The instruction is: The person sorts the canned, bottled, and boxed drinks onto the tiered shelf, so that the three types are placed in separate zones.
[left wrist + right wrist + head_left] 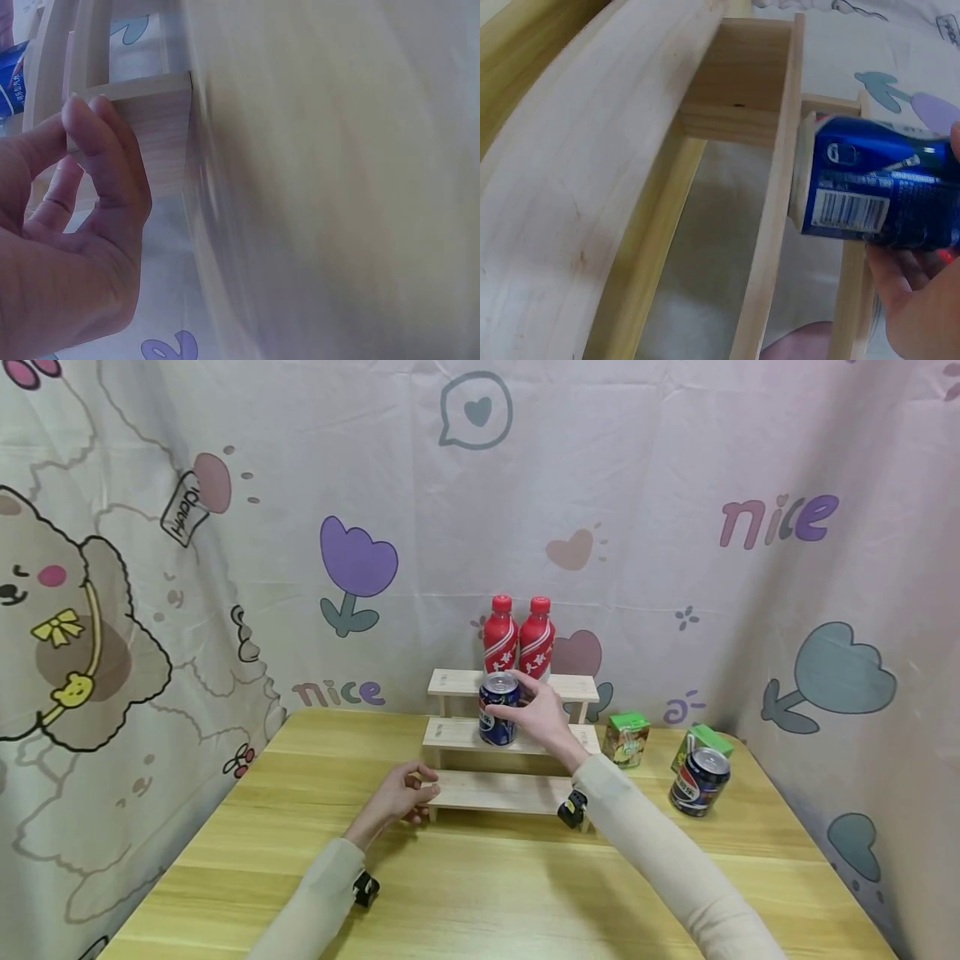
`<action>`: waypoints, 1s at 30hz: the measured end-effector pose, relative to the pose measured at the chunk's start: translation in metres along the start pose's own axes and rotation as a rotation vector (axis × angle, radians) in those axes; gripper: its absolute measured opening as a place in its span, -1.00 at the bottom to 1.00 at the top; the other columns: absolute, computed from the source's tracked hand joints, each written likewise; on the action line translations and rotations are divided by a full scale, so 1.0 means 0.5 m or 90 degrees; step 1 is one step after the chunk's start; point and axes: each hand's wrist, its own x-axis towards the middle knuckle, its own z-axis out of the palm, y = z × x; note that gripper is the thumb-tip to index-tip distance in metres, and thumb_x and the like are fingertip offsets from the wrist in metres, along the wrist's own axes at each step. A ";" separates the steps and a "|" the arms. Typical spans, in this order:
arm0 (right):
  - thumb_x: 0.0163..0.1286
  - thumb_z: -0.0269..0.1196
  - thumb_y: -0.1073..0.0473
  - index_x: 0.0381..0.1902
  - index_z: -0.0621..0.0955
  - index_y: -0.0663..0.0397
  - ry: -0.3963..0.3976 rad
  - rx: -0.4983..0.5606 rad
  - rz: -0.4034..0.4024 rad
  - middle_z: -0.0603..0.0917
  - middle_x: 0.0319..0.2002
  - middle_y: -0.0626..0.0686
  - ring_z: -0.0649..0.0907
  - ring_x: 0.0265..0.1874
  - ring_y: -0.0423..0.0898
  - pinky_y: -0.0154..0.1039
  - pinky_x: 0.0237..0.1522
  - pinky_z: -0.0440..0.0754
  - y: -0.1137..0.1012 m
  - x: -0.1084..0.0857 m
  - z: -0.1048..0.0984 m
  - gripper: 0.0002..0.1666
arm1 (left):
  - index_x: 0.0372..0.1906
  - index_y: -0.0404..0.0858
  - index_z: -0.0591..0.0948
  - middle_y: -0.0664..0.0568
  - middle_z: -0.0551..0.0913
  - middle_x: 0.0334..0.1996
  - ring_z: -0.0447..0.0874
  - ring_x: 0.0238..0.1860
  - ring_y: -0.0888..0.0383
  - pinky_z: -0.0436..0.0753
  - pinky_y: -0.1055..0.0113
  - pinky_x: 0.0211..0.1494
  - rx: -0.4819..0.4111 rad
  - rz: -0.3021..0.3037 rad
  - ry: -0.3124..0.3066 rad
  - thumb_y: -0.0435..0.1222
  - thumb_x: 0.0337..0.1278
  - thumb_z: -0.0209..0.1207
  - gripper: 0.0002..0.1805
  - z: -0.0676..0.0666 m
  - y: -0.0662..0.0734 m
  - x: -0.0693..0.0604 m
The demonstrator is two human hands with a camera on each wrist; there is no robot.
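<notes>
My right hand (546, 717) grips a dark blue soda can (497, 731) from its right side, thumb in front. The can is upright at the middle tier of a three-tier wooden display stand (495, 792). In the right wrist view, the can's base (805, 176) is at the middle board; whether it rests fully there I cannot tell. At the lowest tier's left end, my left hand (401, 795) pinches the board between thumb and curled fingers, as the left wrist view of the stand (154, 124) shows. Two red bottles (500, 639) stand on the top tier.
Right of the stand, a green-topped drink carton (627, 742) stands on the wooden table (480, 893). Farther right, a second blue can (699, 782) stands in front of another green carton (705, 737). A patterned curtain (450, 510) hangs behind the table.
</notes>
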 end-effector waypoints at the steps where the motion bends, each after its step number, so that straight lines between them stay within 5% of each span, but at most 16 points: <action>1: -0.05 0.57 -0.14 0.35 0.45 -0.26 0.001 -0.002 0.003 0.62 0.17 0.00 0.58 0.20 -0.04 -0.03 0.29 0.51 0.000 0.000 0.001 -0.03 | -0.03 -0.29 0.56 -0.02 0.44 -0.50 0.60 -0.60 0.10 0.63 0.32 -0.61 0.000 -0.002 0.001 -0.38 0.21 0.27 -0.75 0.000 0.000 0.000; 30: -0.07 0.57 -0.16 0.33 0.45 -0.31 0.014 -0.009 0.014 0.63 0.15 0.01 0.62 0.15 -0.03 -0.05 0.24 0.56 0.004 0.006 0.014 -0.03 | -0.01 -0.30 0.56 -0.01 0.46 -0.51 0.59 -0.61 0.12 0.64 0.30 -0.60 0.000 0.006 0.005 -0.34 0.21 0.28 -0.72 -0.002 -0.006 -0.002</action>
